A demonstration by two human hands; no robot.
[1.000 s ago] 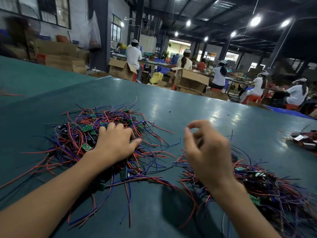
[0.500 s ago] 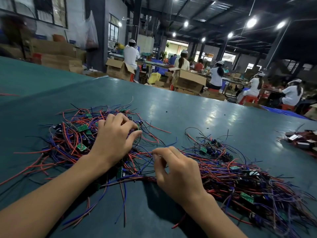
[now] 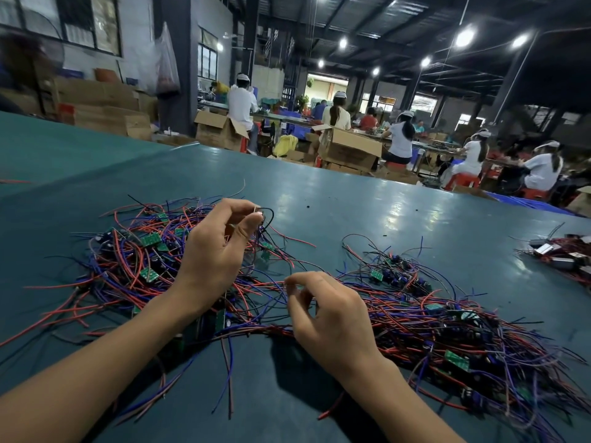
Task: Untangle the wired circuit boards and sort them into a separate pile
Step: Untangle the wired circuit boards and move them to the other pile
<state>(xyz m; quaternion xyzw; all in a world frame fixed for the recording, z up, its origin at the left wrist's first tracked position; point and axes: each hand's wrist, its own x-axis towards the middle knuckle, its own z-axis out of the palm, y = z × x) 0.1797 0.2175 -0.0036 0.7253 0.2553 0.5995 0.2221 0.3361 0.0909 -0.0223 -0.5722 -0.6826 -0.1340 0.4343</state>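
Our left hand (image 3: 214,254) pinches 1 bendy wire (image 3: 272,216); our right hand (image 3: 332,318) pinches wires (image 3: 271,285) too; light boards (image 3: 150,240) snag, so we hold by the board and pull softly.

A teal table top (image 3: 351,199) stretches away past the left hand (image 3: 211,251). Far beyond that hand stand cardboard boxes (image 3: 220,129) and a grey wall (image 3: 137,39) with dark windows (image 3: 208,62). Beyond the right hand (image 3: 332,318), workers (image 3: 403,139) in white sit under bright ceiling lamps (image 3: 463,38).
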